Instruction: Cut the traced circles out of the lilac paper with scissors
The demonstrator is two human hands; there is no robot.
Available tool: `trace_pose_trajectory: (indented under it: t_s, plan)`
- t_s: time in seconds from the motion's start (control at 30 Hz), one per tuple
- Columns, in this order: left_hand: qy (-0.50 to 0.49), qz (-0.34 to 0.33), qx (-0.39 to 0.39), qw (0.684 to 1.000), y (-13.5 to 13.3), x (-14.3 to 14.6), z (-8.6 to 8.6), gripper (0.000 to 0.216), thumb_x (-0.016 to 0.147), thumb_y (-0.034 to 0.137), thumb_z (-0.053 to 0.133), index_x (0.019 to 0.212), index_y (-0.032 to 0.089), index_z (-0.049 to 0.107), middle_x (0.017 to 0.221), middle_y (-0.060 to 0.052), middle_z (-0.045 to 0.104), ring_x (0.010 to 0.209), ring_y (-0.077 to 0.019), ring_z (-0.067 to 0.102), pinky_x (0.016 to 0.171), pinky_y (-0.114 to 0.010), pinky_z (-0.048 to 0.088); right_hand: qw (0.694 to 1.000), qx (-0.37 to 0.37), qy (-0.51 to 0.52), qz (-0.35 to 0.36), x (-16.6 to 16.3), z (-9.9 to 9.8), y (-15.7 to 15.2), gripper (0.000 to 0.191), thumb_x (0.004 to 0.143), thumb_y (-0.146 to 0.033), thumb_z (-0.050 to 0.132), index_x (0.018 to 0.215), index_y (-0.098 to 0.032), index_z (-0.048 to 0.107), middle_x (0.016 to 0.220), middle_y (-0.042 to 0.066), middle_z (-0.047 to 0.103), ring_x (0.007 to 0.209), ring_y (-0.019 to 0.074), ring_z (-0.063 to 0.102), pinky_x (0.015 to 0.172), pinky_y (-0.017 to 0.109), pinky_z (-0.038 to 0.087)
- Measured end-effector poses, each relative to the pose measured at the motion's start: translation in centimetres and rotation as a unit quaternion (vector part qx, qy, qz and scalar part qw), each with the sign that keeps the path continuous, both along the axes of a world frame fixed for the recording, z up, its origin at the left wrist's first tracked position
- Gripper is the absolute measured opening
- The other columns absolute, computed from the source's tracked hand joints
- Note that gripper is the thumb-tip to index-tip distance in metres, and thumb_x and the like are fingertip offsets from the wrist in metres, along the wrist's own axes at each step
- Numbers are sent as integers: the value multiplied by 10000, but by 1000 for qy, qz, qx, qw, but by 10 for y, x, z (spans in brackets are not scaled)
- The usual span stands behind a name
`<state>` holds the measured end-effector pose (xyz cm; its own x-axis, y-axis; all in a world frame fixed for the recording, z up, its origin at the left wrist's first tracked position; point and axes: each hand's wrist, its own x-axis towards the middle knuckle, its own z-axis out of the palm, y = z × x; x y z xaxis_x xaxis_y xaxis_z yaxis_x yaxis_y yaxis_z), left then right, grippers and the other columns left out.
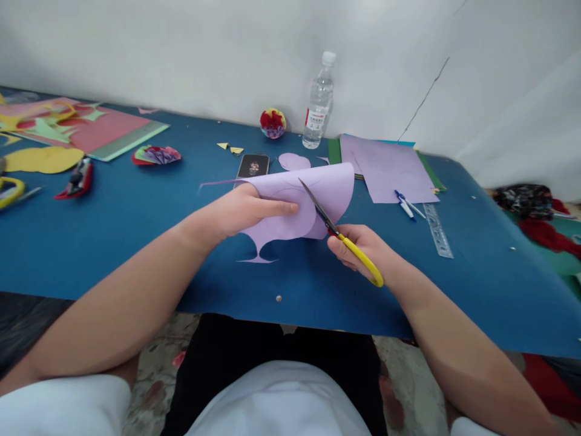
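My left hand (254, 207) grips a sheet of purple paper (333, 188), thumb on top and the other fingers hidden beneath. The sheet curls up at its right side, bears drawn curved outlines and has scalloped cut edges, with a thin strip trailing at the lower left. In my right hand (358, 245) is a pair of scissors (361, 257) with yellow handles. Their dark blades lie across the paper's right part, pointing up and left. Just behind the sheet are a phone (253, 166) and purple paper circles (294, 161).
A water bottle (318, 106) and a colourful paper ball (273, 123) stand by the wall. Purple sheets (388, 169), pens (405, 206) and a clear ruler (438, 231) lie right. Coloured paper (122, 130), a red stapler-like tool (76, 180) and yellow-handled scissors (11, 192) lie left on the blue table (136, 242).
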<state>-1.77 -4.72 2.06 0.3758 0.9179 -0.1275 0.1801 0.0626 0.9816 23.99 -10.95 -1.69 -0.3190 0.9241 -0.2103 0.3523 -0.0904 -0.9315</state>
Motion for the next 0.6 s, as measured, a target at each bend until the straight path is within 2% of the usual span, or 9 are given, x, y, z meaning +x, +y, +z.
trace_pose_trajectory:
  t_s: [0.1,0.2,0.27,0.37,0.47,0.53,0.6]
  plan:
    - [-38,-26,17,999,4,5,-7,284,787,382,887,996,198,832,943,-80,807,890,-235,749,787,-317,604,998,14,31,-43,0,-1,1,709,704,-897,722,703,-236,464,559,-74,373,463,91,348,441,270,286]
    - [-52,-44,38,997,7,10,-12,261,815,410,846,815,166,753,713,-28,684,677,-146,625,635,-253,496,991,44,76,-105,0,2,2,736,679,-936,705,700,-245,449,539,-81,358,441,88,343,426,271,286]
    - [-53,-48,41,997,7,13,-15,286,811,420,834,781,168,703,683,-3,626,634,-121,567,601,-241,442,982,66,108,-141,0,4,3,727,693,-939,690,718,-250,457,537,-84,352,432,93,349,428,278,293]
    - [-24,-49,30,998,6,15,-19,296,824,452,802,828,182,681,726,-2,618,660,-134,570,651,-263,459,970,89,141,-175,-2,7,5,717,714,-952,653,740,-260,468,535,-82,348,429,108,362,437,298,324]
    - [98,-36,71,992,5,14,-25,350,876,546,728,872,203,661,764,-27,643,679,-181,585,648,-301,439,966,87,151,-192,-4,7,6,740,673,-981,648,735,-266,469,518,-83,342,419,114,362,428,305,333]
    - [217,-15,131,967,3,12,-28,424,880,629,701,914,213,630,758,-44,652,668,-219,584,602,-318,376,967,77,152,-189,-5,6,6,742,662,-977,664,733,-263,476,513,-81,351,416,112,369,425,300,338]
    - [291,18,178,940,0,11,-30,501,869,669,706,1034,211,588,716,-32,622,649,-245,582,584,-328,326,969,69,151,-182,-5,3,7,738,668,-968,674,738,-259,481,515,-81,359,416,109,376,422,294,345]
